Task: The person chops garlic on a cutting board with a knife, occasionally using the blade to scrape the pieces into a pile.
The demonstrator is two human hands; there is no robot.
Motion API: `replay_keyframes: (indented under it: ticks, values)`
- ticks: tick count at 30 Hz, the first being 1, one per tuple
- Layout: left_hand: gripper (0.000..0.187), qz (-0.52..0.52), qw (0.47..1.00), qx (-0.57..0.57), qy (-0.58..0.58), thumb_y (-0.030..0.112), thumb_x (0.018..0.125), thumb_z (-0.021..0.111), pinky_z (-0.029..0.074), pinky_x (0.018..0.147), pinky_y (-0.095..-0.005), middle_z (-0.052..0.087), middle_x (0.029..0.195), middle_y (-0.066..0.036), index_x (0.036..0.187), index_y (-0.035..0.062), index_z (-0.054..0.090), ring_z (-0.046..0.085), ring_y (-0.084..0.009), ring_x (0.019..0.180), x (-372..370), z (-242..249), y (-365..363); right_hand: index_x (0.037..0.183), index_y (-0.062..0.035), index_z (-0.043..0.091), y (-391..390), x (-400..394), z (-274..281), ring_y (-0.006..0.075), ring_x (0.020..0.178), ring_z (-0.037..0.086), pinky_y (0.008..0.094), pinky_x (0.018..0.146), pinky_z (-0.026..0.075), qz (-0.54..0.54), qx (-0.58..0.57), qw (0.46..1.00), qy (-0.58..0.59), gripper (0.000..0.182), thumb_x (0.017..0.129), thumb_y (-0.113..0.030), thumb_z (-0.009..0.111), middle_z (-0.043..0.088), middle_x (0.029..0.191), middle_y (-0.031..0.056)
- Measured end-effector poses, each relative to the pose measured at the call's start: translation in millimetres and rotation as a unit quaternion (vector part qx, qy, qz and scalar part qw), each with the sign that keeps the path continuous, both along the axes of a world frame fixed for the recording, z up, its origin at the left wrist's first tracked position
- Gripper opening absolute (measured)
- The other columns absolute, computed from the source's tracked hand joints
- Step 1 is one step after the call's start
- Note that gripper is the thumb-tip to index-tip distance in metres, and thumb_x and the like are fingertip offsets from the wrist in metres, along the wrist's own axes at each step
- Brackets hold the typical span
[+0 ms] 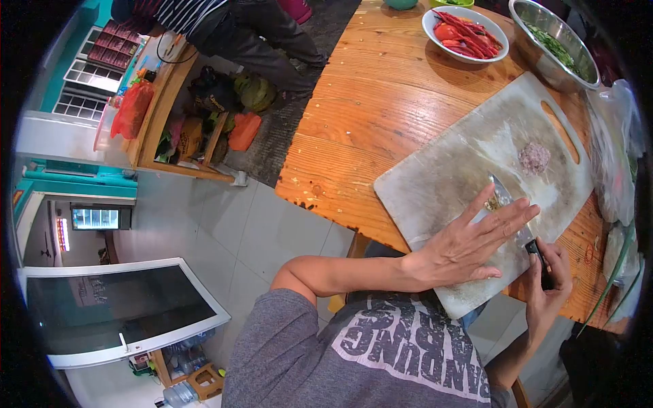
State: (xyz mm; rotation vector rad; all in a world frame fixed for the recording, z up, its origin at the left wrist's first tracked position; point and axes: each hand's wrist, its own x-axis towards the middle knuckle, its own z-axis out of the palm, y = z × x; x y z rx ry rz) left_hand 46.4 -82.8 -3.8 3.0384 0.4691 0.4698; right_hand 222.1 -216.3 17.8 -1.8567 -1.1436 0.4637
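My right hand (549, 275) grips the black handle of a kitchen knife (522, 234) near the right side of the cutting board. The blade lies low over the board, angled away to the upper left. My left hand (469, 243) is stretched out over the blade with its fingers spread, hiding part of it. Small yellowish-green chopped bits (494, 202) show beside the blade. On the worn white cutting board (442, 180), a small heap of finely minced pinkish food (534, 158) sits beyond the knife, toward the handle slot.
A white bowl of red chilies and tomato (465, 35) and a metal bowl of cut greens (554, 51) stand at the table's far side. Clear plastic bags (614, 149) and long green leaves (615, 268) lie at right. Another person (252, 37) stands at upper left.
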Motion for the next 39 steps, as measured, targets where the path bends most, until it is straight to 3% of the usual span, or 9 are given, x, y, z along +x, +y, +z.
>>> replay_keyframes:
  ticks: [9, 13, 19, 21, 24, 27, 30, 39]
  values:
    - [0.1, -0.012, 0.998, -0.045, 0.03, 0.061, 0.079, 0.069, 0.002, 0.121, -0.0663, 0.019, 0.168, -0.01, 0.156, 0.0053, 0.036, 0.006, -0.0347, 0.156, -9, 4, 8, 0.105, 0.0014, 0.075, -17, -1, 28, 0.0217, 0.083, 0.062, 0.0313, 0.076, 0.048, -0.047, -0.038, 0.997, -0.058, 0.028, 0.077, 0.001, 0.077, 0.065, 0.087, 0.0114]
    - [0.098, -0.006, 0.998, -0.047, 0.047, 0.06, 0.081, 0.067, 0.0, 0.121, -0.066, 0.012, 0.17, -0.011, 0.155, 0.0043, 0.037, 0.002, -0.0348, 0.157, -7, 4, 12, 0.104, 0.0011, 0.075, -30, 7, 31, 0.023, 0.081, 0.062, 0.0322, 0.074, 0.048, -0.056, -0.036, 0.996, -0.053, 0.028, 0.076, -0.001, 0.078, 0.065, 0.087, 0.0115]
    - [0.094, -0.004, 0.996, -0.086, 0.029, 0.058, 0.082, 0.067, 0.002, 0.122, -0.0646, 0.022, 0.167, -0.016, 0.151, -0.0001, 0.042, 0.01, -0.0364, 0.156, -7, 8, 15, 0.106, 0.0035, 0.074, -46, 16, 36, 0.0218, 0.084, 0.063, 0.0302, 0.076, 0.049, -0.066, -0.054, 0.989, -0.117, 0.03, 0.076, 0.001, 0.077, 0.065, 0.089, 0.0113]
    - [0.072, -0.02, 0.995, -0.079, -0.062, 0.044, 0.083, 0.071, 0.013, 0.121, -0.0629, 0.045, 0.152, -0.017, 0.137, -0.0028, 0.057, 0.029, -0.0357, 0.149, -4, 4, 16, 0.111, 0.0051, 0.072, -59, 29, 27, 0.0206, 0.089, 0.062, 0.028, 0.078, 0.047, -0.047, -0.055, 0.991, -0.108, 0.031, 0.081, 0.006, 0.071, 0.063, 0.094, 0.0125]
    - [0.041, -0.029, 0.984, -0.069, -0.16, 0.026, 0.083, 0.072, 0.028, 0.118, -0.0583, 0.061, 0.125, -0.013, 0.114, -0.0015, 0.069, 0.053, -0.029, 0.128, 4, -5, 17, 0.116, 0.0062, 0.068, -60, 37, 17, 0.0189, 0.091, 0.058, 0.0279, 0.083, 0.046, -0.031, -0.035, 0.997, -0.061, 0.027, 0.09, 0.008, 0.064, 0.058, 0.103, 0.0097]
    - [0.021, -0.014, 0.971, -0.102, -0.214, 0.012, 0.081, 0.07, 0.038, 0.113, -0.0537, 0.065, 0.104, -0.008, 0.099, 0.0011, 0.07, 0.063, -0.0225, 0.104, 11, -2, 21, 0.118, 0.0067, 0.068, -54, 37, 8, 0.0192, 0.094, 0.058, 0.0285, 0.086, 0.046, -0.02, -0.022, 0.999, -0.037, 0.028, 0.09, 0.007, 0.064, 0.059, 0.103, 0.011]
    - [0.016, -0.019, 0.969, -0.103, -0.225, 0.01, 0.081, 0.068, 0.039, 0.111, -0.0526, 0.067, 0.095, -0.006, 0.096, 0.0029, 0.07, 0.066, -0.0214, 0.092, 12, 2, 27, 0.119, 0.0066, 0.068, -47, 34, 7, 0.0194, 0.094, 0.059, 0.0288, 0.087, 0.046, -0.016, -0.025, 0.999, -0.039, 0.029, 0.091, 0.005, 0.064, 0.059, 0.104, 0.0113]
    - [0.006, 0.031, 0.97, -0.113, -0.211, 0.012, 0.083, 0.068, 0.042, 0.108, -0.0502, 0.065, 0.079, -0.003, 0.086, 0.0073, 0.068, 0.066, -0.0202, 0.08, 15, 6, 29, 0.119, 0.006, 0.068, -45, 36, 2, 0.0201, 0.096, 0.06, 0.0273, 0.084, 0.048, -0.02, -0.044, 0.998, -0.028, 0.029, 0.091, 0.005, 0.064, 0.059, 0.103, 0.0118]
